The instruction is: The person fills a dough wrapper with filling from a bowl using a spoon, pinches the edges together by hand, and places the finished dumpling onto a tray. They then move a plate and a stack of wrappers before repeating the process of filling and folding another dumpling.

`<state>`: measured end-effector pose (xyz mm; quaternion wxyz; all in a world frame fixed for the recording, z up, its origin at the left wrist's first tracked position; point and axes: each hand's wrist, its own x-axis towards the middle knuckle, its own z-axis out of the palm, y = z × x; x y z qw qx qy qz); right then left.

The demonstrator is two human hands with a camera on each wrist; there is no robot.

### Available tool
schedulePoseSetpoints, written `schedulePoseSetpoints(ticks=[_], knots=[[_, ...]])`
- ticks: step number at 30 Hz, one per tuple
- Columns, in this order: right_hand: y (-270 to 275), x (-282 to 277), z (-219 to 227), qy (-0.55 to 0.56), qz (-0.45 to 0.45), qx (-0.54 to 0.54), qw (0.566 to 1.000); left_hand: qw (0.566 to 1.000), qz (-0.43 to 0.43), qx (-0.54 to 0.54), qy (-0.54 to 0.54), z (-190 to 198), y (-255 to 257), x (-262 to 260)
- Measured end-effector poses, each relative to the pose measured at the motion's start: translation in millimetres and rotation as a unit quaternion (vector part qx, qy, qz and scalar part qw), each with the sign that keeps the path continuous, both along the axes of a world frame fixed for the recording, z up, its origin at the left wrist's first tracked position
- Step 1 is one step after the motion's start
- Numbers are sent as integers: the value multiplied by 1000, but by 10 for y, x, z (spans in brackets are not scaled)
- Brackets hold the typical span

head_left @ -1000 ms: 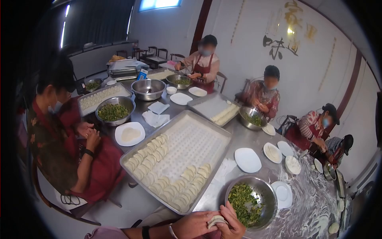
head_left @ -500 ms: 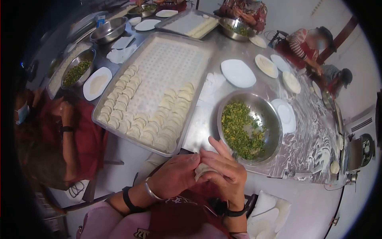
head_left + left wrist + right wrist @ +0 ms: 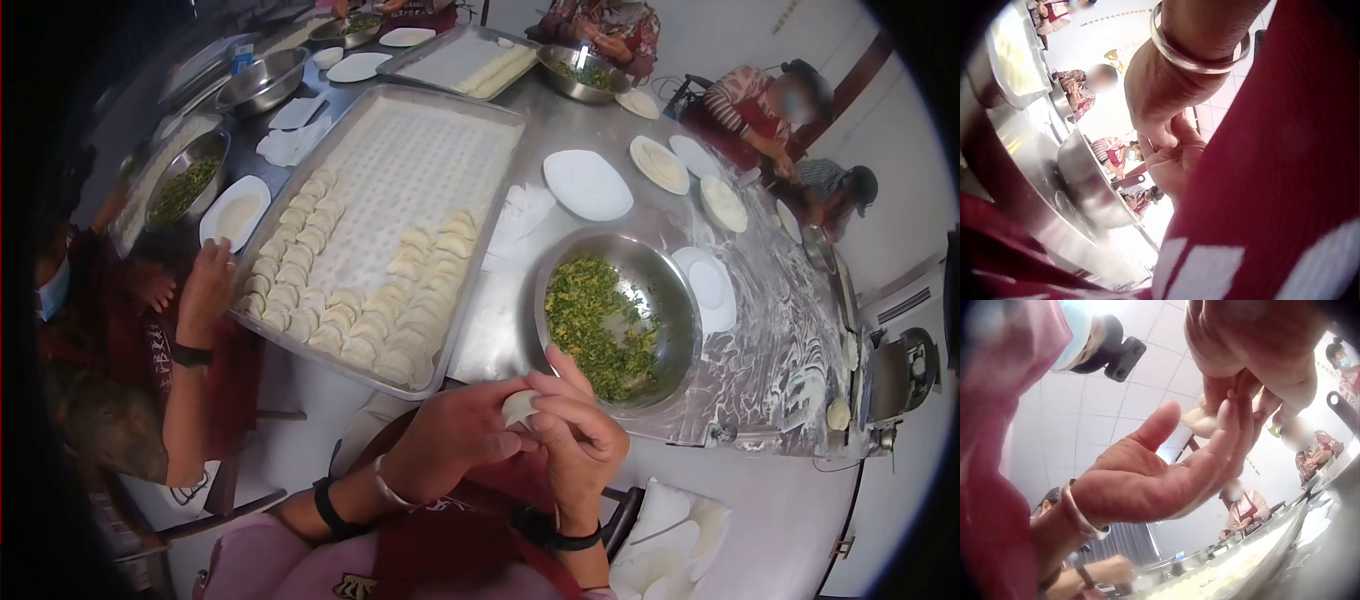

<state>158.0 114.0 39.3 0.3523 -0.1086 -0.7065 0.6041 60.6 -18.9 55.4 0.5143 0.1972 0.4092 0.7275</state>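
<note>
A pale dumpling is held between the two hands, just in front of the table edge. My left hand holds it from the left, thumb on the near side and fingers behind. On its other side my right hand pinches the dough with thumb and fingers. In the right wrist view the dumpling shows partly, its far end covered by the fingers. A steel bowl of chopped green and yellow filling stands just beyond the right hand. Rows of dumplings lie on the large tray beyond the left hand.
White plates stand along the table, some bearing dough wrappers. Flour coats the tabletop at the right. At the left another person's hand reaches a plate. Several other people sit round the table with bowls and trays.
The view has tilted down to the hands. Both hands keep hold of the dumpling, and their fingers have shifted along it. The neighbour at the left has reached out to a plate.
</note>
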Motion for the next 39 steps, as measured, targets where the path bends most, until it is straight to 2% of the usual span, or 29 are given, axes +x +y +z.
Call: schedulePoseSetpoints(ticks=[2, 5, 8, 10, 13, 17, 20, 25, 28, 34, 39], knots=[[-80, -24, 56, 0, -43, -42, 998, 999, 21, -21, 30, -54, -2, 37], [-112, -47, 66, -5, -55, -10, 998, 995, 45, -54, 74, -80, -2, 53], [-51, -46, 34, 10, -44, 93, 995, 983, 65, -68, 154, -151, -14, 57], [-49, -43, 36, 11, -48, 111, 993, 979, 75, -61, 180, -173, -22, 57], [-67, -60, 51, 0, -58, 116, 992, 985, 84, -51, 140, -151, -25, 65], [-110, -81, 117, -5, -76, 92, 993, 981, 75, -60, 166, -121, -37, 42], [-70, -51, 112, -6, -46, 134, 990, 973, 67, -74, 209, -151, -66, 22], [-71, -35, 106, -4, -44, 153, 987, 963, 82, -65, 248, -201, -61, 50], [-72, -48, 93, -3, -46, 148, 988, 957, 60, -107, 262, -158, -89, 11], [-71, -54, 145, 5, -35, 152, 988, 969, 65, -57, 230, -199, -55, 27], [-74, -59, 115, 7, -21, 170, 985, 967, 44, -76, 239, -82, -91, 8]])
